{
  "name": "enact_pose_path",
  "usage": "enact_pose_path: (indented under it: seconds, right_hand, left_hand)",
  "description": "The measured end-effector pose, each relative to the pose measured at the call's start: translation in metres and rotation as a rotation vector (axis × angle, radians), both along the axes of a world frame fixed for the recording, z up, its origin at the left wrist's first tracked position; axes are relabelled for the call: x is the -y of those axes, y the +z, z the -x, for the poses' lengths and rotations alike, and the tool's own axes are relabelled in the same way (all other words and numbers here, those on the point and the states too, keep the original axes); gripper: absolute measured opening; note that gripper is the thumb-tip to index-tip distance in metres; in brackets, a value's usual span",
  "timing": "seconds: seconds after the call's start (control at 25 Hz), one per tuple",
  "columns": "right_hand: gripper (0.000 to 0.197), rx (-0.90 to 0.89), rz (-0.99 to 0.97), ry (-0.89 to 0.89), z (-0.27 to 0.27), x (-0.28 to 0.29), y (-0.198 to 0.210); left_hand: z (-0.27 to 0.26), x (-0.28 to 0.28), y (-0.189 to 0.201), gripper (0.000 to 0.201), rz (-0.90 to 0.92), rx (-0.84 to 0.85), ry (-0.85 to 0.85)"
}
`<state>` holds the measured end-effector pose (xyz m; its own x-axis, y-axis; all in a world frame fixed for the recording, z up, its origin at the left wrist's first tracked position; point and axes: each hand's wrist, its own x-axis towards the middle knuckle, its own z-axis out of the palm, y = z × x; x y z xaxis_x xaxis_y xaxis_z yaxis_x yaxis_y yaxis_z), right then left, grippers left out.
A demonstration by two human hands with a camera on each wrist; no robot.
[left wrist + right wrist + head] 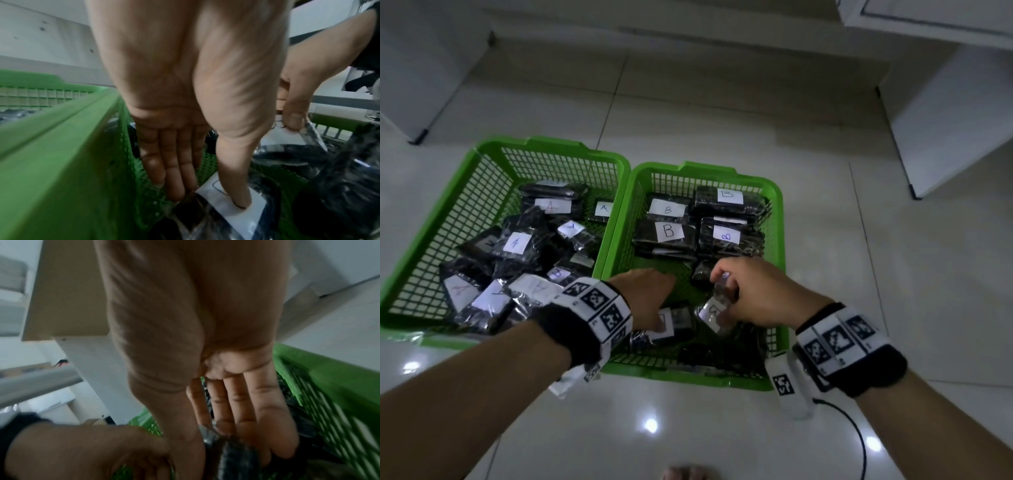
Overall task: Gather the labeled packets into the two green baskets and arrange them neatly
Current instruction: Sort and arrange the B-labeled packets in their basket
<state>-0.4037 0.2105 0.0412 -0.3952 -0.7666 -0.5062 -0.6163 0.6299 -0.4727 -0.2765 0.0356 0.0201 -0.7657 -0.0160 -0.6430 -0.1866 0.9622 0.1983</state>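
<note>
Two green baskets side by side on floor: left basket holds jumbled A packets, right basket B packets, far stacks tidy. Packets look light, crinkly, slippery film; best pinched at edge. Right hand pinches B packet by top edge. Left hand, fingers straight, thumb pressing label of near packet.

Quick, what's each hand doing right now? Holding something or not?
Left hand: open, fingers straight, thumb pressing a packet's white label in the right basket.
Right hand: closed, pinching a B packet by its edge.
</note>
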Motion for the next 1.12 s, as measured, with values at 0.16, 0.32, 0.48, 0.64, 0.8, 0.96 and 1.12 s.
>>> enact_pose_path:
  seconds: [0.16, 0.32, 0.48, 0.64, 0.8, 0.96, 1.12]
  right_hand:
    - [0.042, -0.217, -0.052, 0.127, -0.005, 0.004, -0.006]
    - [0.034, -0.215, -0.07, 0.095, 0.003, 0.005, 0.001]
    - [0.034, -0.059, 0.093, -0.092, 0.02, 0.004, 0.015]
    - [0.06, 0.09, 0.411, -0.218, 0.016, 0.015, 0.026]
    - [0.059, -0.106, 0.523, -0.191, 0.009, 0.033, 0.021]
    - [0.036, -0.364, 0.413, -0.129, 0.024, 0.03, 0.023]
    - [0.04, -0.555, 0.155, -0.03, 0.048, 0.021, 0.03]
  left_hand:
    - [0.002, -0.007, 0.009, 0.041, -0.058, 0.122, 0.024]
    - [0.001, 0.011, 0.031, 0.037, -0.2, 0.037, 0.209]
    - [0.001, 0.038, 0.05, 0.063, -0.75, -0.274, 0.804]
    - [0.01, 0.034, 0.053, 0.056, -1.059, -0.453, 1.17]
    - [0.018, 0.024, 0.044, 0.044, -1.165, -0.403, 1.214]
    - [0.026, 0.018, 0.046, 0.039, -1.193, -0.363, 1.086]
    - [0.051, 0.014, 0.044, 0.036, -0.779, -0.383, 0.736]
